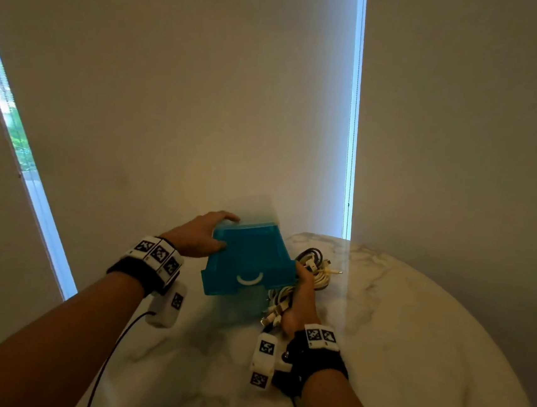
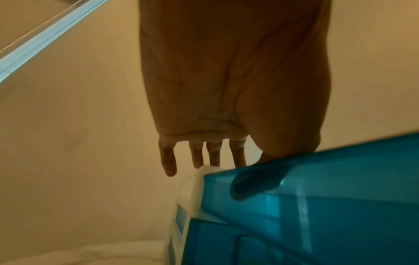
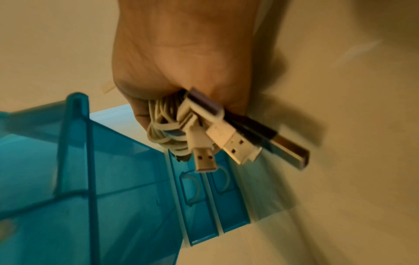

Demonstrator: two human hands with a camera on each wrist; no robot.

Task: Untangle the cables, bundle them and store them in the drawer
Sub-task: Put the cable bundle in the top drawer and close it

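Cables (image 3: pixel 172 130) gripped in the right hand (image 1: pixel 301 308); open drawer (image 1: pixel 249 254) between the hands
The left hand (image 1: pixel 198 232) is laid flat against it; the sticking-out plugs (image 3: pixel 229 141) could be caught on its edge (image 1: pixel 289 254).

No words, brand names or numbers could be read. The only signs were black-and-white square coded markers (image 1: pixel 159 253), patterns without letters. In the head view, three sat in a row on the black left wrist strap (image 1: pixel 137 272) at 8 o'clock. Two sat on the black right wrist strap (image 1: pixel 317 362) at 5 o'clock. One showed on the white left wrist camera housing (image 1: pixel 163 316), and two on the white right wrist camera housing (image 1: pixel 263 363).
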